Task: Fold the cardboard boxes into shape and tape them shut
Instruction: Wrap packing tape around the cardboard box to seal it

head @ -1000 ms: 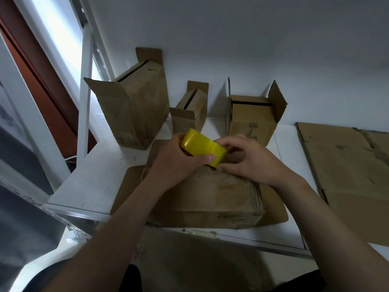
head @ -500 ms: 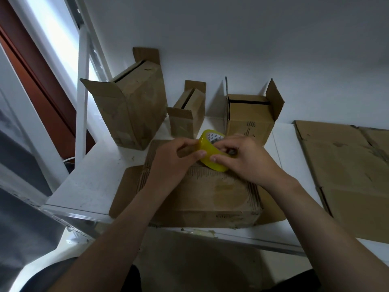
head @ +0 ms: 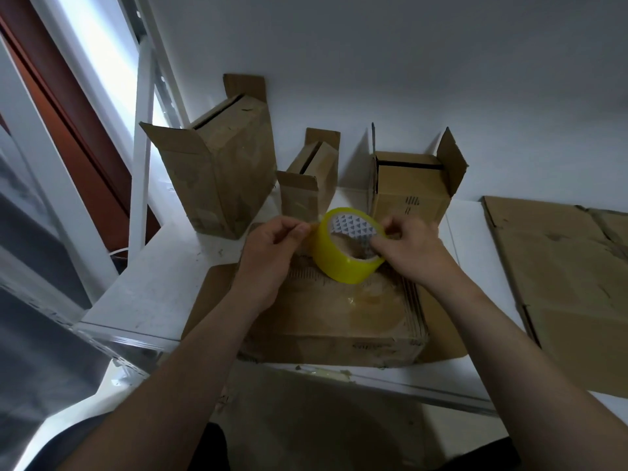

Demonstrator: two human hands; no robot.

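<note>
White table [head: 159,294]; tape roll [head: 334,266] now core-up, left hand [head: 272,253] farther left.

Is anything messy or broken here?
A bit. Torn scraps lie along the table at its front edge, and the nearest box looks scuffed and stained.

- Yellow tape roll [head: 346,248]: tilted, patterned core facing up, just above the front box.
- Front box [head: 339,314]: low and wide, lying flat, side flaps spread outward.
- Tall box [head: 224,178], small box [head: 309,185], printed box [head: 411,193]: upright in a row behind, top flaps open.
- Flattened cardboard [head: 560,283]: lying flat on the right.
</note>
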